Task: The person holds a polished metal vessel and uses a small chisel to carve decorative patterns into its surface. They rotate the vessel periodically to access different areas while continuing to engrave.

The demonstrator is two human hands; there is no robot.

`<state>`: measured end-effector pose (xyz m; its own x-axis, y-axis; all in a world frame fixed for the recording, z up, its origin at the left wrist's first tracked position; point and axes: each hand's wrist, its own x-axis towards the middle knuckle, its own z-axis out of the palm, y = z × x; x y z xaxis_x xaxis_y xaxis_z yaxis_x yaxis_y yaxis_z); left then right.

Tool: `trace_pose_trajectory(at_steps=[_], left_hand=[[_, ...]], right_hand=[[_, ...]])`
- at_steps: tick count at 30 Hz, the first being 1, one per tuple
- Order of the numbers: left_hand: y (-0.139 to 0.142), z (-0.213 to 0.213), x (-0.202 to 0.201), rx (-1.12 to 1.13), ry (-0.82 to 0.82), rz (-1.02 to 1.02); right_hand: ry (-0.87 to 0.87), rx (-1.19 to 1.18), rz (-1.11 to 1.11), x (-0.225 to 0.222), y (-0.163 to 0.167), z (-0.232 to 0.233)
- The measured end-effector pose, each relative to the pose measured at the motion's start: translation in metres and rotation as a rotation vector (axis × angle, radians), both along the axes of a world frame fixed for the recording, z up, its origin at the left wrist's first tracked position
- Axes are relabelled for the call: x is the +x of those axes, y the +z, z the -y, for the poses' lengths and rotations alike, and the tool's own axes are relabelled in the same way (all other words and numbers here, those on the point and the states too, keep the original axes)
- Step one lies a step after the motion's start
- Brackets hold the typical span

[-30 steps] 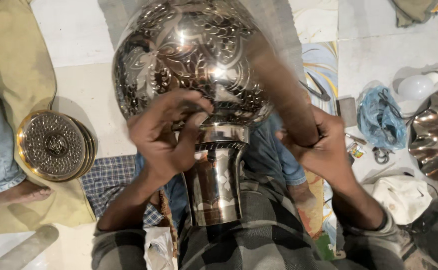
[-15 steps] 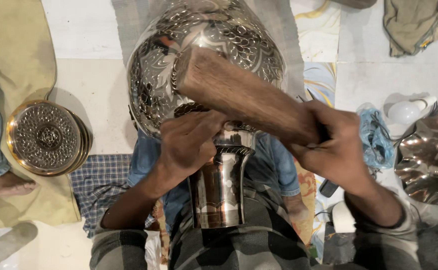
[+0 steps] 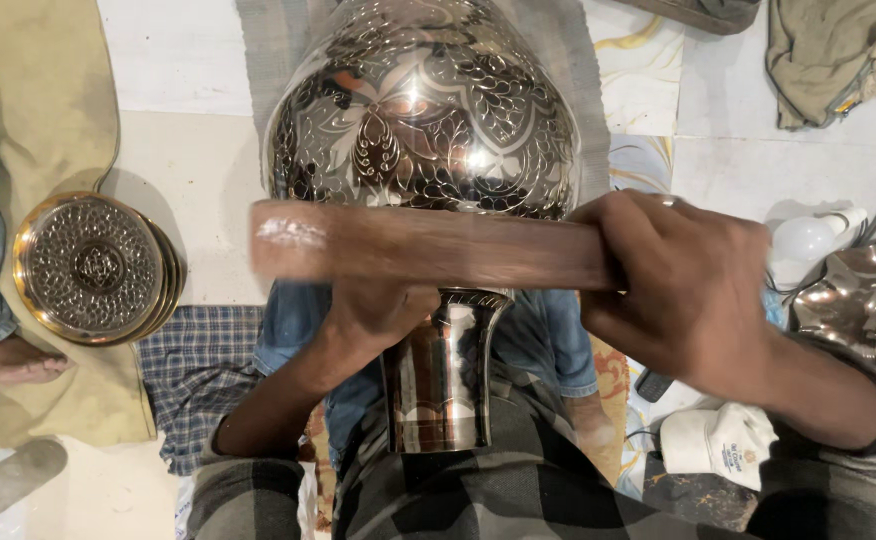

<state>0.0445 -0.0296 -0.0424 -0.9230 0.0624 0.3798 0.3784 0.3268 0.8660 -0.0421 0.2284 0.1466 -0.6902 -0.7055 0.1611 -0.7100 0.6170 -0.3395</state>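
- Engraved metal vase [image 3: 423, 120] lies propped against your lap, its round belly pointing away from you and its narrow neck [image 3: 443, 370] coming down between your knees over the checked cloth
- Your right hand [image 3: 683, 285] has its fingers wrapped tight round one end of a wooden mallet [image 3: 428, 245], which now lies level across the vase just below the belly; half a second ago it slanted down from upper left to your fist, so the stroke has swung through and flattened out
- Motion blur softens the mallet's free end, so you appear to be mid-swing rather than resting it; whether the wood is touching the metal cannot be told from here
- Your left hand [image 3: 383, 310] sits at the shoulder where belly meets neck, fingers curled closed; the mallet hides the fingertips, so what they pinch there is not visible
- That hand has barely shifted over the last second, which suggests it is keeping one working spot steady while the right hand strikes
- Stacked patterned brass plates [image 3: 93, 265] rest on the yellow cloth to your left, well apart from the vase
- Another person's bare foot [image 3: 8, 360] shows at the left edge beside those plates
- Shiny metal piece [image 3: 863, 310] and a white bulb [image 3: 803, 240] lie off to your right
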Motion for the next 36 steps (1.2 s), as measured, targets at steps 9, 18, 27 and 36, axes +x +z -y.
trace_pose_trajectory(at_steps=[9,18,27,36], left_hand=[[0.034,0.002,-0.032,-0.319,-0.072,-0.344],[0.072,-0.001,-0.044,-0.549,-0.110,-0.492],[0.049,0.000,-0.023,-0.334,0.000,-0.183],[0.063,0.005,-0.006,0.298,0.208,-0.170]], right_hand=[[-0.131,-0.227,0.113,0.009,-0.047,-0.028],[-0.261,-0.416,0.285,0.018,-0.062,-0.024],[-0.237,0.087,0.127,0.012,-0.029,-0.028],[-0.337,-0.410,0.538,0.009,-0.067,-0.003]])
